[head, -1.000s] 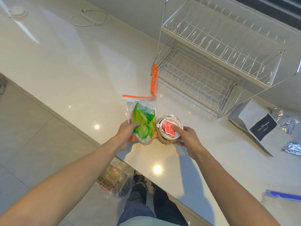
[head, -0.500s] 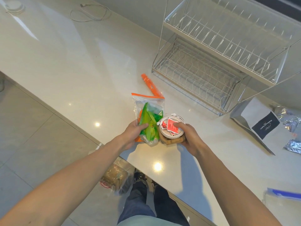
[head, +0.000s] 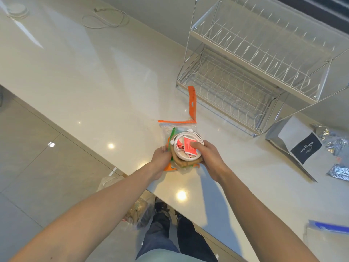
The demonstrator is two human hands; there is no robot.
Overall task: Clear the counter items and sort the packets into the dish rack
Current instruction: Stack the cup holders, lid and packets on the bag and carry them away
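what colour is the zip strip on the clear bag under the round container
Orange. The zip strip runs along the top of the clear bag, clearest in the head view.

Rack [head: 245, 76] tiers open; counter [head: 94, 72] free.

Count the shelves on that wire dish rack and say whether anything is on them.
2. The upper tier sits toward the wall; the lower tier sits just above the counter. Both look empty, though the frame's right edge cuts off part of the rack.
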